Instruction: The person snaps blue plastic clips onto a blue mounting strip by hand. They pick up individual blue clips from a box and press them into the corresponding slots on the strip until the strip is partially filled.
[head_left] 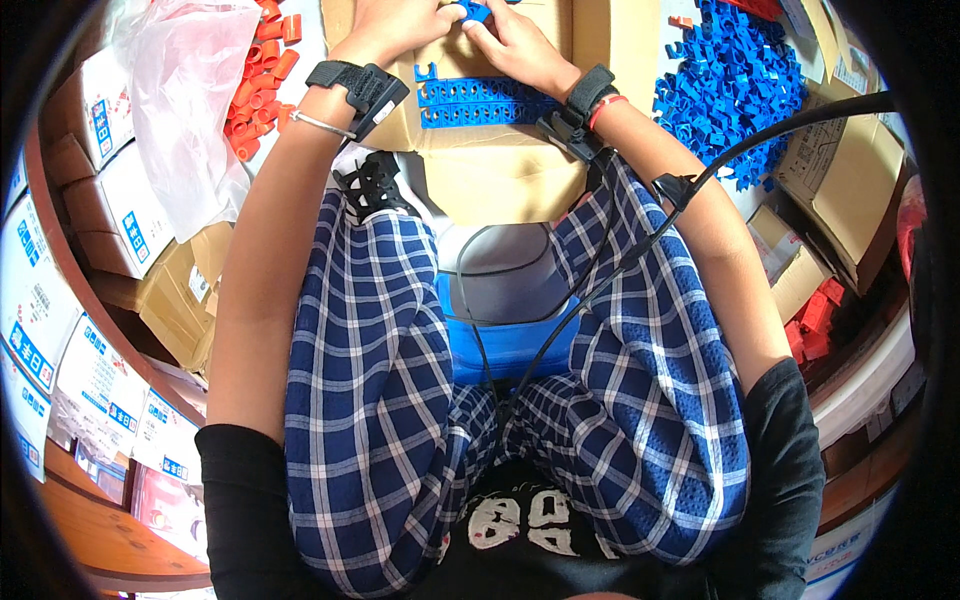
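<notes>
Over the open cardboard box (505, 185), fingers of left hand (400, 22) and right hand (525, 48) were clamped on one blue clip (474, 11), at the view's top edge. Narrow bare strip separated two clip rows (480, 103) from the near flap. Rightward: one blue heap (730, 90).

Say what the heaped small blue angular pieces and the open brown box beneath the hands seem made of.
Small blue angular pieces: probably glossy plastic, given even colour and repeated shapes. Open brown box: likely matte cardboard, judging by its folded flap.
</notes>
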